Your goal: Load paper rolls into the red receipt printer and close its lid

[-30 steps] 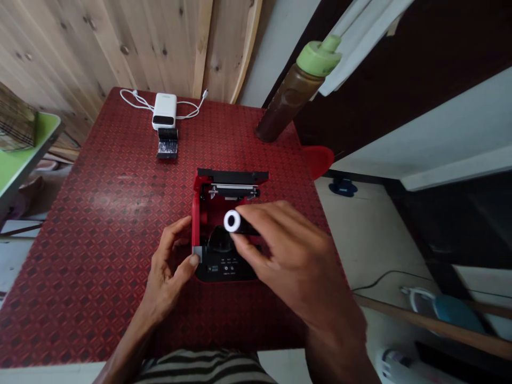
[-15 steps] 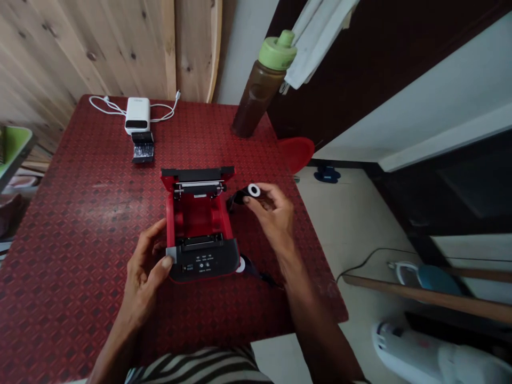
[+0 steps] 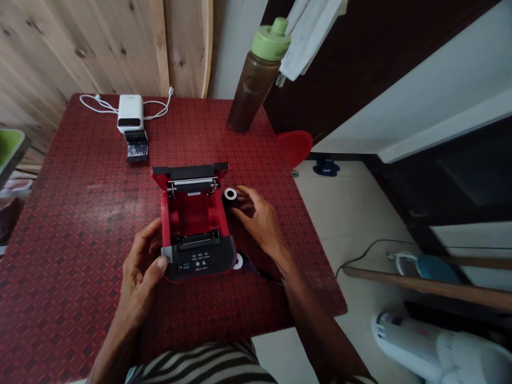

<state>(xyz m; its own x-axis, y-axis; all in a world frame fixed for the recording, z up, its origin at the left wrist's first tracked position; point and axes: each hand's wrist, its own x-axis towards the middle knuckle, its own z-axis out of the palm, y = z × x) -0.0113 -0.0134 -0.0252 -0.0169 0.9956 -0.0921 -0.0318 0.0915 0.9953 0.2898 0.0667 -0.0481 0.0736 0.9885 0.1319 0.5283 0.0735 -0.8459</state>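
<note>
An open red and black receipt printer [image 3: 194,224] stands in the middle of the table, its red compartment showing. My left hand [image 3: 140,261] grips the printer's front left corner, with the thumb on a grey tab [image 3: 166,254]. My right hand [image 3: 256,216] is at the printer's right side, its fingers against a black roll with a white core [image 3: 230,194]. The roll is close to the printer's right wall. A second white-cored roll [image 3: 239,261] lies by the front right corner, trailing a black strip.
The red patterned table [image 3: 80,213] holds a white power bank [image 3: 130,112] with a white cable, a small black object [image 3: 137,145] and a brown bottle with a green cap [image 3: 254,80]. A red round lid [image 3: 294,148] sticks out past the far right edge.
My right hand has moved left, bringing the black roll lower and nearer the printer's right side. The view has shifted slightly. My left hand stays on the printer.
</note>
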